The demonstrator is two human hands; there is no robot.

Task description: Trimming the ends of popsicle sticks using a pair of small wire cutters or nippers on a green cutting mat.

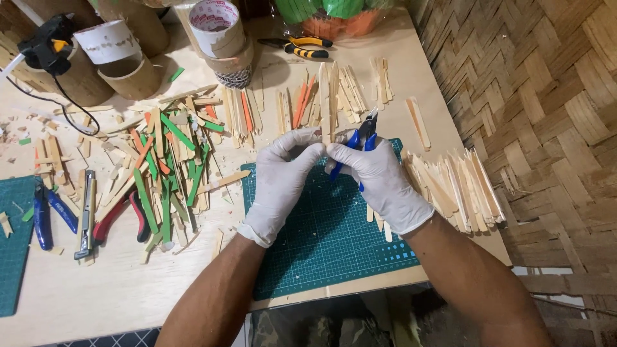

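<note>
Holding both gloved hands together over the green cutting mat (321,238), you have your left hand (283,177) pinched shut on the lower end of a pale wooden stick (326,96), which stands up and away from you between the two hands. Your right hand (379,180) is closed around blue-handled cutters (361,138), whose dark nose sits just beside the stick; whether the blades touch the wood, you cannot tell.

Judging by its look, the stick is light, thin and stiff, and likely to split or snap if bent, so a hold low down, close to the cutters, seems the steadiest place. Gloves may make the smooth wood a little slippery.

To your right, a heap of plain sticks (456,186) lies at the edge of the bench (96,295). To your left, a mixed pile of green, orange and plain sticks (167,160) spreads out, with red-handled pliers (119,215) and a utility knife (85,215) near it. Farther off stand a tape roll (217,26), cardboard tubes (132,74), and a glue gun (48,45).
</note>
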